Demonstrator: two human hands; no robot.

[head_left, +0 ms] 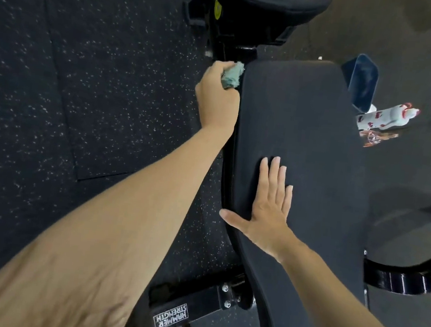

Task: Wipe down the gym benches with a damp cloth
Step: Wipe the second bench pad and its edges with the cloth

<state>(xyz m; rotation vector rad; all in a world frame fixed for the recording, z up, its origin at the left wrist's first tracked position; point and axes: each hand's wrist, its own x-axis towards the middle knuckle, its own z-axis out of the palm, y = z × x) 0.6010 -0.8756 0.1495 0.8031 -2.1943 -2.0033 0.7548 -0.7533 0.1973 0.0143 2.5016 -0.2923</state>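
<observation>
Left hand (216, 96) out at the far left edge of the bench pad (306, 136), fingers curled tight round a bunched blue-green cloth (232, 75), and the cloth is right up against the pad's far left corner. Right hand (271, 210) nearer in, flat on the pad, fingers straight, thumb splayed off toward the left edge. Far right on the floor a blue bucket (362, 83), a white-and-red item (383, 118) just beside it, too blurred to name. Near left, the frame's Hammer Strength label (171, 317)
</observation>
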